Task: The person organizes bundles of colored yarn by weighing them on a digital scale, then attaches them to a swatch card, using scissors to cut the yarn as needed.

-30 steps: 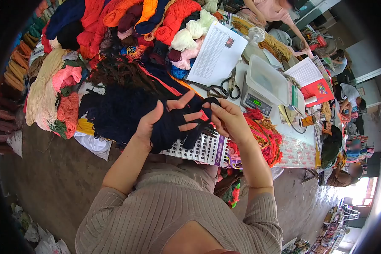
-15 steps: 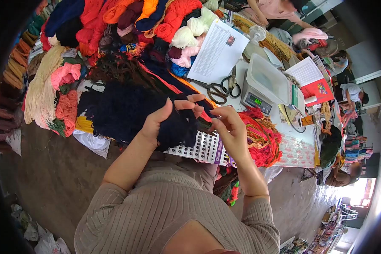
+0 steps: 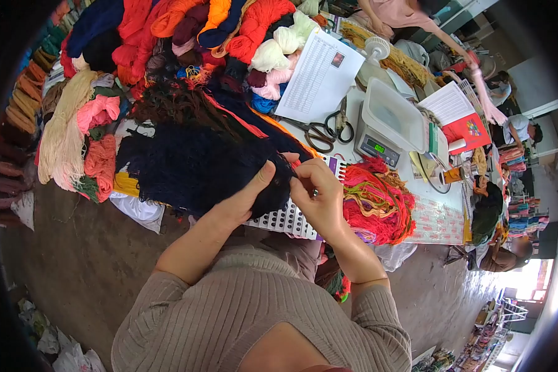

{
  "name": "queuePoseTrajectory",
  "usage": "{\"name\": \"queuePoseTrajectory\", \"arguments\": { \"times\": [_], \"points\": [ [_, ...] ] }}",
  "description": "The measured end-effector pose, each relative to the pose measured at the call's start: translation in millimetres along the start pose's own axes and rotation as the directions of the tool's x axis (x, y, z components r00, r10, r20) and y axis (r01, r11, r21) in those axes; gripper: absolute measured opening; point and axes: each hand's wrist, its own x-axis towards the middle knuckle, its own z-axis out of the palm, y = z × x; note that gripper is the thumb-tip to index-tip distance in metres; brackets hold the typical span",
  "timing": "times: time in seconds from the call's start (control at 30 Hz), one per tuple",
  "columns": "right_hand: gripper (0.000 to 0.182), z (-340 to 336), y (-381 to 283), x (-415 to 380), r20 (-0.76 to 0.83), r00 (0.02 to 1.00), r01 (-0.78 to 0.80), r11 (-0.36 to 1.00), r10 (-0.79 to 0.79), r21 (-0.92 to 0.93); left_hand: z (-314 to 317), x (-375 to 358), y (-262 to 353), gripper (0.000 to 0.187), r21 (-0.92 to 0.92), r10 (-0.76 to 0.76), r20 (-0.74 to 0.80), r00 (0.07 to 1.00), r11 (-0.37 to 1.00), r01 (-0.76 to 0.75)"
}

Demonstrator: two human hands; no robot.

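A large bundle of dark navy yarn (image 3: 192, 164) lies across the table edge in front of me. My left hand (image 3: 257, 186) is at its right end, with dark strands around the fingers. My right hand (image 3: 316, 189) pinches the yarn's right tip, close beside my left fingertips. Under the yarn's right end is a white card with rows of holes (image 3: 291, 220) and a purple strip. A heap of red and multicoloured yarn (image 3: 378, 201) sits just right of my right hand.
Black scissors (image 3: 338, 124) lie beyond my hands, beside a digital scale (image 3: 378, 149) carrying a clear plastic tub (image 3: 394, 115). A printed sheet (image 3: 319, 74) lies near many coloured skeins (image 3: 260, 31). Across the table, a person (image 3: 403, 15) holds pink yarn (image 3: 487, 96).
My right hand has moved left and down onto the navy yarn, meeting my left hand. The scale display now reads zero. The person across has stretched the pink yarn out to the right.
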Motion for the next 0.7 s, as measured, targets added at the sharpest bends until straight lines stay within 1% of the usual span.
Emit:
{"name": "queuePoseTrajectory", "arguments": {
  "times": [0.03,0.07,0.1,0.13,0.17,0.2,0.23,0.3,0.33,0.37,0.4,0.43,0.47,0.5,0.53,0.6,0.63,0.7],
  "points": [
    [0.007,-0.5,1.9,-0.8,-0.037,0.999,-0.03,0.997,0.032,0.069,-0.7,1.2,-2.4,0.052,-0.003,-0.002,0.003,1.0,1.0,0.002],
    [0.007,-1.1,1.3,-2.4,-0.042,0.997,-0.056,0.996,0.059,0.073,-0.3,1.9,-4.0,0.05,0.034,0.008,-0.015,1.0,0.999,-0.007],
    [0.007,-1.5,-0.2,-3.5,-0.041,0.997,-0.057,0.996,0.06,0.072,-0.2,2.0,-4.6,0.048,0.073,0.019,-0.035,0.999,0.997,-0.017],
    [0.007,-2.2,-2.4,-4.2,-0.019,1.0,-0.024,1.0,0.025,0.013,-0.7,2.9,-3.8,0.048,0.072,0.019,-0.036,0.999,0.997,-0.016],
    [0.008,-2.8,-3.7,-4.8,0.003,1.0,0.01,0.999,-0.009,-0.045,-1.2,4.4,-2.4,0.048,0.231,0.092,-0.044,0.995,0.97,-0.08],
    [0.008,-3.1,-2.4,-5.0,0.001,1.0,0.009,0.999,-0.009,-0.046,-1.0,5.5,-1.3,0.048,0.383,0.167,-0.038,0.985,0.913,-0.14],
    [0.007,-3.2,0.6,-5.1,-0.013,1.0,0.002,0.999,-0.003,-0.039,-0.7,5.3,-0.5,0.048,0.383,0.167,-0.035,0.985,0.913,-0.141],
    [0.007,-4.0,6.9,-6.9,-0.027,1.0,-0.005,0.999,0.004,-0.031,-0.7,3.4,1.9,0.049,0.122,0.011,-0.022,1.0,0.993,-0.008],
    [0.005,-5.5,10.5,-7.6,0.008,0.989,-0.149,0.968,0.151,0.199,-1.2,2.6,4.5,0.049,0.122,0.013,-0.022,1.0,0.992,-0.01],
    [0.003,-7.6,12.1,-7.5,0.076,0.956,-0.288,0.864,0.282,0.412,-1.8,1.9,8.0,0.049,-0.07,-0.052,-0.016,0.999,0.996,0.051],
    [0.004,-11.7,12.2,-6.3,0.176,0.917,-0.394,0.746,0.358,0.536,-2.0,1.6,10.8,0.05,-0.259,-0.116,0.003,0.993,0.959,0.113],
    [0.006,-11.9,10.5,-5.3,0.215,0.882,-0.447,0.595,0.42,0.668,-1.7,2.1,12.6,0.045,-0.275,-0.139,-0.042,0.989,0.954,0.122],
    [0.008,-12.0,8.7,-4.5,0.265,0.842,-0.478,0.419,0.47,0.772,-3.3,2.5,14.0,0.045,-0.275,-0.139,-0.043,0.989,0.954,0.122],
    [0.011,-12.0,8.2,-4.4,0.322,0.812,-0.494,0.28,0.488,0.823,-5.8,2.6,15.8,0.046,-0.234,-0.128,0.0,0.992,0.964,0.125],
    [0.011,-11.3,10.6,-5.3,0.322,0.812,-0.494,0.28,0.487,0.823,-7.7,2.8,17.1,0.047,-0.193,-0.119,0.045,0.992,0.973,0.125],
    [0.011,-8.9,20.2,-8.6,0.468,0.772,-0.57,0.142,0.43,0.809,-11.7,5.4,14.7,0.047,-0.198,-0.126,0.057,0.99,0.971,0.134],
    [0.016,-8.3,22.8,-9.9,0.555,0.734,-0.648,0.163,0.391,0.744,-13.7,6.7,13.7,0.047,-0.202,-0.134,0.069,0.989,0.968,0.145],
    [0.023,-8.8,17.0,-14.6,0.621,0.712,-0.702,0.323,0.329,0.634,-14.7,7.1,18.1,0.051,-0.126,-0.168,0.151,0.974,0.974,0.188]
  ]
}}
